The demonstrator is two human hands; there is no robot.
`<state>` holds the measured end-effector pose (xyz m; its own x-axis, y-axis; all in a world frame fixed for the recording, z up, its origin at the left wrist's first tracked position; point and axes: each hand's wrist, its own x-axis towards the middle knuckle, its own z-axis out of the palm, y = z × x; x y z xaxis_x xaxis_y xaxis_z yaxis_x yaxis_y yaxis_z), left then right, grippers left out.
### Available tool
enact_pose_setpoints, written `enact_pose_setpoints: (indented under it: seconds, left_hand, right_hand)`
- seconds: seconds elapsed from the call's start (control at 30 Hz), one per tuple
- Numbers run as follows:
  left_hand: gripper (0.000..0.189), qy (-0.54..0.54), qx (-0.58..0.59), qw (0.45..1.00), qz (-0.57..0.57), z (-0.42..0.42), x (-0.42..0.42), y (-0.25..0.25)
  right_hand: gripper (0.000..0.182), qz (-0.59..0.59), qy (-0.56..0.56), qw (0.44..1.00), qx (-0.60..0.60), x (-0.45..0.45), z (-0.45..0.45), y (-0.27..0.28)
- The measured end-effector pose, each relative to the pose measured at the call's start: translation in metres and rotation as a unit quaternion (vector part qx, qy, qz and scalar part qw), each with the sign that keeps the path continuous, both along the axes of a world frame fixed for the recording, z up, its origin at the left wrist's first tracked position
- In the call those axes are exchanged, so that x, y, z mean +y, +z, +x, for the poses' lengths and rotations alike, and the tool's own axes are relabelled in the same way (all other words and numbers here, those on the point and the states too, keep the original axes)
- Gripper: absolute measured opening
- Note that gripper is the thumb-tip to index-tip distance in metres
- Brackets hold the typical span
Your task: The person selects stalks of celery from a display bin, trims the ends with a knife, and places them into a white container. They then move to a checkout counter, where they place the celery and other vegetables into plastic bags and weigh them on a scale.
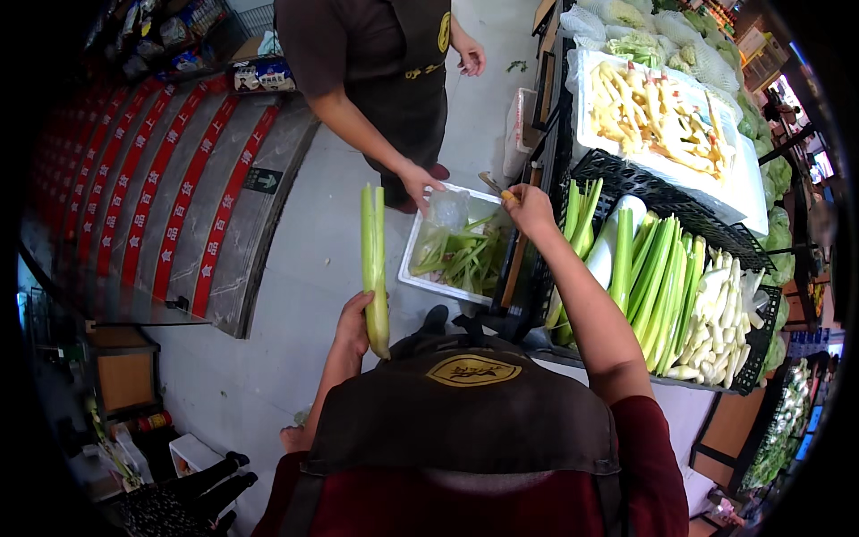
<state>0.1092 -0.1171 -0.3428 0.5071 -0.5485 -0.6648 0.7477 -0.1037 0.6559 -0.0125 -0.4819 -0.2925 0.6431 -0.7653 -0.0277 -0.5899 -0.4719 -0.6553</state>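
My left hand (354, 323) is closed around the lower part of a trimmed celery bunch (376, 268), which stands upright in the view. In my right hand (530, 209), a small knife with a yellowish handle (510, 196) points up and left, over the edge of a white foam box (439, 290). Green leaf and stalk trimmings (470, 258) and a clear plastic bag (448, 211) lie in the box. A co-worker's hand (419, 182) touches the box's far rim. Right of my right hand, more celery (654, 275) stands in a black plastic crate (765, 342).
Beside the celery lie pale peeled stems (721, 315). Behind them is a foam tray (584, 127) of ginger-like roots (654, 121). A co-worker in a dark apron (409, 87) stands ahead. Red-striped steps (181, 194) rise at left; another person's legs (215, 480) show at lower left.
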Motion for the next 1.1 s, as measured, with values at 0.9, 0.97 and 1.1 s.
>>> enact_pose_setpoints:
  seconds: [0.9,0.97,1.1]
  left_hand:
    - [0.024,0.13,-0.063,0.984,-0.102,-0.009,0.018,0.05]
    - [0.024,0.125,-0.079,0.985,-0.094,-0.024,0.026,0.06]
    - [0.029,0.112,-0.105,0.987,-0.044,-0.056,0.032,0.09]
  right_hand:
    - [0.042,-0.295,0.025,0.935,-0.193,0.052,0.007,0.037]
    - [0.037,-0.234,0.092,0.942,-0.223,0.109,0.0,0.051]
    - [0.031,0.144,0.301,0.921,-0.201,0.224,0.013,0.04]
